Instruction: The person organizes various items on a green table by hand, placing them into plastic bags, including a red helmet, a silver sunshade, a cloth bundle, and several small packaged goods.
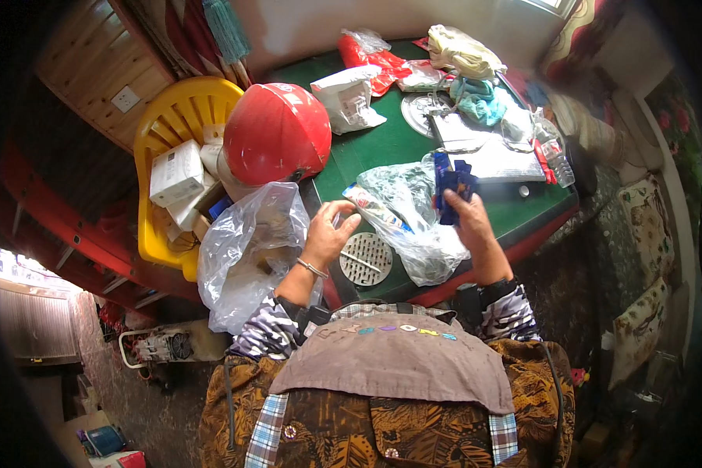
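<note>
My right hand (476,230) is closed round several flat dark blue packets (452,186), held above the green table (355,160). My left hand (329,232) is raised at the table's near left side, its fingers curved and apart with nothing visible in them. Between the two hands lies a crumpled clear plastic bag (425,261). Beside my left fingertips, a long white, red and blue package (376,207) lies at this bag; I cannot tell whether it is inside or under the film.
A yellow plastic chair (150,144) at left holds white boxes (177,173). Next to it are a red helmet-like dome (277,134) and a large clear bag (246,257). Silver padded pouches (487,165), a plastic bottle (556,162) and bundled cloths (464,53) lie on the table's far right.
</note>
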